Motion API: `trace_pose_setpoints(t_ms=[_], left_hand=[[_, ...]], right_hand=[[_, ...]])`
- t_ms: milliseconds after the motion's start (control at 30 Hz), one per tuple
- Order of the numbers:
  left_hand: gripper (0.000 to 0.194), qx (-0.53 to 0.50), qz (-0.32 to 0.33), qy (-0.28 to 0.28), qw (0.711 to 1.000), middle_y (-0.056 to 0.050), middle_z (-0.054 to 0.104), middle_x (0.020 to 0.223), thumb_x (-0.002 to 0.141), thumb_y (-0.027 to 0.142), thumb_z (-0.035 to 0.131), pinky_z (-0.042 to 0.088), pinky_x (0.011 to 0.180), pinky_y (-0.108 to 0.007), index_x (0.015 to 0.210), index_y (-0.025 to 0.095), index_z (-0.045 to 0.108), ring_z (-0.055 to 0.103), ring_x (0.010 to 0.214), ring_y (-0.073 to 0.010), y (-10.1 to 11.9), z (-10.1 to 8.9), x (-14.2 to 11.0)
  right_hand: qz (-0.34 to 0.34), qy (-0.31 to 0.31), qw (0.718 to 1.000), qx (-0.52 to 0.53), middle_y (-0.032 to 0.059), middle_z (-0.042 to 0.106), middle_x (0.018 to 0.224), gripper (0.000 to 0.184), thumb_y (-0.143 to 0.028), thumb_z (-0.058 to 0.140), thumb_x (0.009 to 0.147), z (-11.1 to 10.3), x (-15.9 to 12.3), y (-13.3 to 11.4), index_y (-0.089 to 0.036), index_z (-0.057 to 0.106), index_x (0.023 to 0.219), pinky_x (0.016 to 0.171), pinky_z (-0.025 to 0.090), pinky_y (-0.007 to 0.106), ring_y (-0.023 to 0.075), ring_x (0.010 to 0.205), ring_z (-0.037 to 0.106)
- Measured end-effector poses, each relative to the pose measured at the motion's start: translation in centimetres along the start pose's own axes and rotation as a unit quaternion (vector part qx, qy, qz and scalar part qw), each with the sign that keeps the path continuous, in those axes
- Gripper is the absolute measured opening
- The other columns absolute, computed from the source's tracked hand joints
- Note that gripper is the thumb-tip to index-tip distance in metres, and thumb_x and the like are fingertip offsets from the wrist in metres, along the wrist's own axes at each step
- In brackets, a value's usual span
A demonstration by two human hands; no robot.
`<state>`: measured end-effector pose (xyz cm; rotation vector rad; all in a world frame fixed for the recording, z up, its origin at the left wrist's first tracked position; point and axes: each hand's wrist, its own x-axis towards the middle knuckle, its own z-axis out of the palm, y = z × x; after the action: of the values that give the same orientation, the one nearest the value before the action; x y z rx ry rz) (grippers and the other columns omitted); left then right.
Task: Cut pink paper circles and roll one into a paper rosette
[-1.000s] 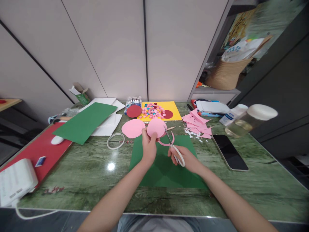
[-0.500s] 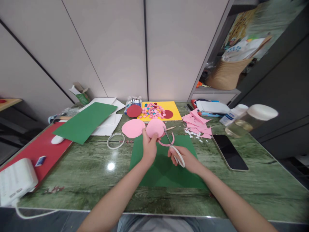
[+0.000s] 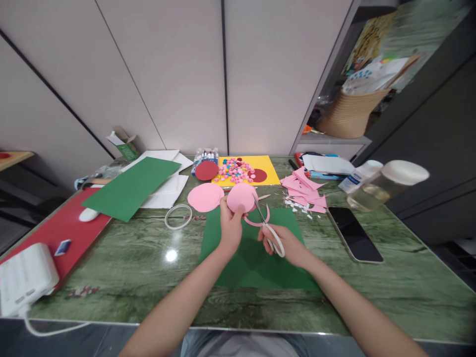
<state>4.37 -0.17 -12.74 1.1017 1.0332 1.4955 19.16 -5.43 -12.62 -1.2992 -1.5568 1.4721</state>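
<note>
My left hand pinches a round piece of pink paper by its lower edge, above a green sheet. In my right hand is a pair of white-handled scissors, their blades up against the right edge of the pink circle. A thin curved pink strip hangs near the blades; I cannot tell whether it still joins the circle. Left of my left hand lie larger pink paper circles, overlapping each other.
Pink scraps, a phone and a clear bottle stand or lie to the right. Behind are a yellow sheet under small paper pieces and a red circle. A tape roll and a white power bank are leftward.
The pink circle and my left hand have shifted very slightly to the right. The scissors stay at the circle's right edge, almost unmoved.
</note>
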Motion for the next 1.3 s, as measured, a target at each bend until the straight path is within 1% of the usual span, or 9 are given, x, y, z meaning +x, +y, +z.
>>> trace_pose_setpoints(t_ms=[267,533,767,900,1100,1300], left_hand=[[0.018,0.000,-0.002,0.005,1.000,0.000,0.048,0.085,0.078,0.025,0.049,0.042,0.056,-0.020,0.093,0.020,0.040,0.048,0.060,-0.0074,0.33,0.09,-0.05],[0.022,0.017,0.003,0.000,1.000,0.001,0.049,0.084,0.076,0.023,0.051,0.041,0.056,-0.020,0.095,0.020,0.040,0.050,0.062,-0.0086,0.00,0.08,0.06],[0.026,0.013,-0.002,-0.011,1.000,-0.001,0.047,0.087,0.073,0.018,0.051,0.042,0.058,-0.020,0.098,0.020,0.042,0.048,0.070,-0.0106,0.03,0.07,-0.20],[0.026,0.019,0.002,-0.006,1.000,-0.001,0.047,0.089,0.073,0.018,0.051,0.043,0.060,-0.021,0.098,0.019,0.042,0.048,0.074,-0.0113,0.07,0.07,-0.18],[0.025,0.011,-0.001,-0.002,1.000,-0.001,0.047,0.089,0.074,0.019,0.052,0.041,0.056,-0.020,0.097,0.019,0.042,0.048,0.068,-0.0094,0.31,0.16,-0.07],[0.021,0.005,-0.001,0.004,1.000,0.000,0.047,0.085,0.075,0.021,0.051,0.042,0.056,-0.020,0.094,0.019,0.042,0.048,0.063,-0.0078,0.41,0.28,-0.06]], right_hand=[[-0.005,-0.003,1.000,0.000,-0.0017,0.051,0.052,0.040,-0.052,0.038,0.086,0.01,-0.03,-0.03,-0.017,0.053,0.075,0.046,0.033,0.021,0.0103,0.048,0.047],[0.004,-0.001,1.000,0.002,-0.0019,0.051,0.052,0.041,-0.052,0.039,0.085,0.04,0.12,0.08,-0.016,0.053,0.073,0.046,0.033,0.020,0.0097,0.047,0.048],[-0.001,0.008,1.000,0.014,-0.0014,0.052,0.053,0.041,-0.053,0.039,0.085,0.05,0.16,0.58,-0.016,0.054,0.077,0.046,0.033,0.020,0.0101,0.048,0.048],[-0.004,0.006,1.000,0.017,-0.0015,0.052,0.054,0.041,-0.053,0.038,0.086,0.07,0.16,0.58,-0.016,0.054,0.077,0.046,0.033,0.020,0.0099,0.048,0.048],[-0.010,0.000,1.000,0.008,-0.0014,0.052,0.054,0.041,-0.052,0.037,0.087,-0.02,0.10,0.40,-0.016,0.054,0.077,0.046,0.033,0.020,0.0097,0.049,0.048],[-0.010,-0.004,1.000,0.019,-0.0016,0.051,0.054,0.040,-0.051,0.038,0.087,0.03,0.13,0.31,-0.016,0.053,0.076,0.047,0.034,0.021,0.0095,0.049,0.047]])
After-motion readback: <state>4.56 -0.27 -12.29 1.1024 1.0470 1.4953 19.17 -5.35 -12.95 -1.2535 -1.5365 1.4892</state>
